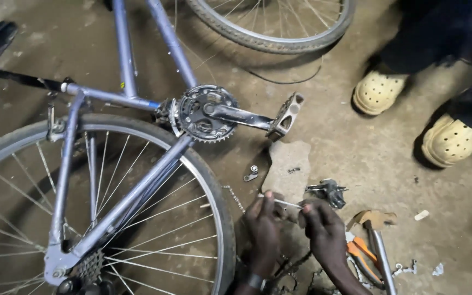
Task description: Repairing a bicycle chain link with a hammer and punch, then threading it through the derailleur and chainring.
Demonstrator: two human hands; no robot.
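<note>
Left hand (263, 229) and right hand (323, 232), fingers pinched on a thin metal rod (286, 203), perhaps a spoke, just beside the rear wheel (214, 180). Hammer (375, 229) and derailleur (328, 191) farther from wheel.

Both forearms come up from the bottom edge, and the left hand (262, 226) and the right hand (323, 226) sit close together, knuckles up, with fingers curled and the fingertips pinched toward each other.

Head camera, close, looking down
</note>
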